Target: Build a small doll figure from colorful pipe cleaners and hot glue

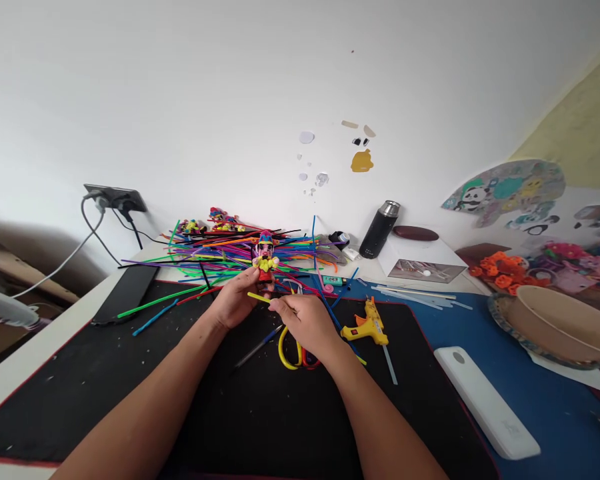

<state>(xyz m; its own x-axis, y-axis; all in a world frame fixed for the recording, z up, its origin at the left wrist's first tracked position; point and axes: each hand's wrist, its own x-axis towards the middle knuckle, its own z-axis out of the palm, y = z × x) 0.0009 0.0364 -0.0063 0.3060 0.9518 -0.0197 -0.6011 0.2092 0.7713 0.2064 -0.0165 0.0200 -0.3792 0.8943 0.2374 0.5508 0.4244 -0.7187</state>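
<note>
A small figure [265, 259] with a blue and red hat, yellow top and red lower part stands upright in my left hand [237, 293], which is closed round its base. My right hand [303, 318] pinches a short yellow pipe cleaner [259, 297] whose free end points left, just below the figure. Beneath my right hand lie scissors [290, 350] with yellow and red handles, partly hidden by it. A pen [257, 349] rests on the black mat to their left. To the right of that hand is a yellow glue gun [369, 325] with a glue stick in it.
A heap of coloured pipe cleaners [195, 250] spreads along the wall, with more small figures [223, 219] behind. A black flask [380, 229], a white box [425, 257], loose glue sticks [420, 296], a white oblong case [487, 403] and a bowl [565, 320] stand right. A dark phone-like slab [125, 297] lies left.
</note>
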